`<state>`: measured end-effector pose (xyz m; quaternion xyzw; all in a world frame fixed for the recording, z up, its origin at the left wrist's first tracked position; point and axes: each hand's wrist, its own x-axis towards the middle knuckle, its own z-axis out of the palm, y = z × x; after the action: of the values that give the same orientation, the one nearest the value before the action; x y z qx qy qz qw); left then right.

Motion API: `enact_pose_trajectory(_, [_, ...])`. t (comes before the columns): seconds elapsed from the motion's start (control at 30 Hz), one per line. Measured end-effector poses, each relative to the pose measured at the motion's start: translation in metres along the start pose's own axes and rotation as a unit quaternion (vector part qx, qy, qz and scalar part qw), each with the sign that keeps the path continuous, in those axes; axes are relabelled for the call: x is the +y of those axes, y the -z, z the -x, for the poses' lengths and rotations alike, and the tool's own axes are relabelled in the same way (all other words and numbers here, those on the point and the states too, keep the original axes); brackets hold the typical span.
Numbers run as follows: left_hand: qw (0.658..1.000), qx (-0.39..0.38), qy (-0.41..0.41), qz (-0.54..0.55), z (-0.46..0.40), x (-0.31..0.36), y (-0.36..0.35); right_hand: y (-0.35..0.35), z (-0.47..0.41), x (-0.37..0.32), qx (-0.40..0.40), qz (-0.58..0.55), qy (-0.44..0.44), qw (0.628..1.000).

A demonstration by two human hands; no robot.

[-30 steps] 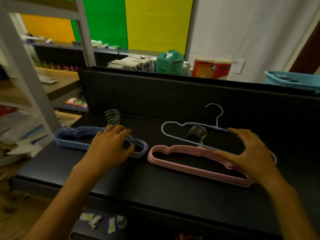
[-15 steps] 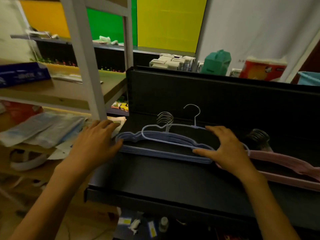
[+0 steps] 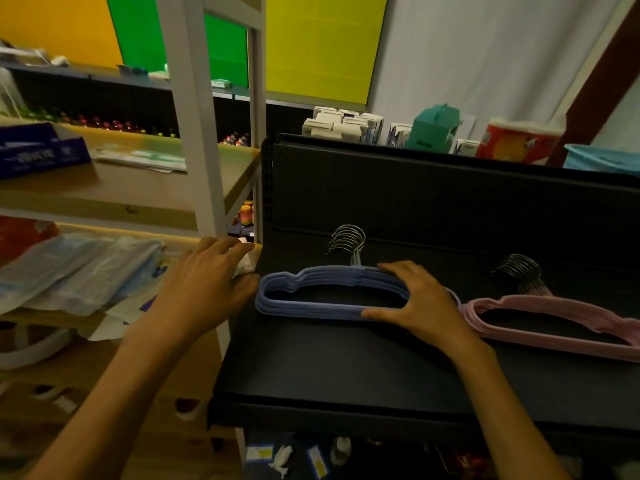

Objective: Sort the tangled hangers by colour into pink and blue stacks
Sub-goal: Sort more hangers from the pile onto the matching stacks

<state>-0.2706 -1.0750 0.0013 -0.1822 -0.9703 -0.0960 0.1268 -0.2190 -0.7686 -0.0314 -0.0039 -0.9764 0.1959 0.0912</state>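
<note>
Both stacks are lying on the black tabletop (image 3: pixel 346 368), in front of its upright black back panel (image 3: pixel 433 199). The blue hangers (image 3: pixel 311 299) are sitting in one neat pile at the left end of the surface, their metal hooks (image 3: pixel 347 241) bunched together and pointing away from the person. The pink hangers (image 3: pixel 554 323) are lying just to the right of them — also piled, hooks (image 3: pixel 519 273) dark and fanned at the back, the stack running off the right edge of view.

The right hand (image 3: pixel 420 304) is resting on the right end of the blue pile: fingers spread over the top bar, thumb lying along the near bar, a loose grip that is curving round the pile's end. The left hand (image 3: pixel 204 284) is at the pile's left end, fingers straight and relaxed, holding nothing; its thumb side is touching or nearly touching the hangers' outer curve — the contact is not clear.

To the left, a wooden shelf unit (image 3: pixel 194 161) with white posts is carrying plastic-wrapped packets (image 3: pixel 79 268). Behind the panel, small boxes (image 3: pixel 343 124) and a teal carton (image 3: pixel 434 128) are standing.
</note>
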Motion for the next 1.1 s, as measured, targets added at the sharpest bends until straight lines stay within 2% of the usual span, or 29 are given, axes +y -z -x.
enact_pose_trajectory(1.1, [0.999, -0.018, -0.024, 0.02, -0.002, 0.012, -0.002, -0.004, 0.0, -0.004, -0.005, -0.005, 0.011, 1.0])
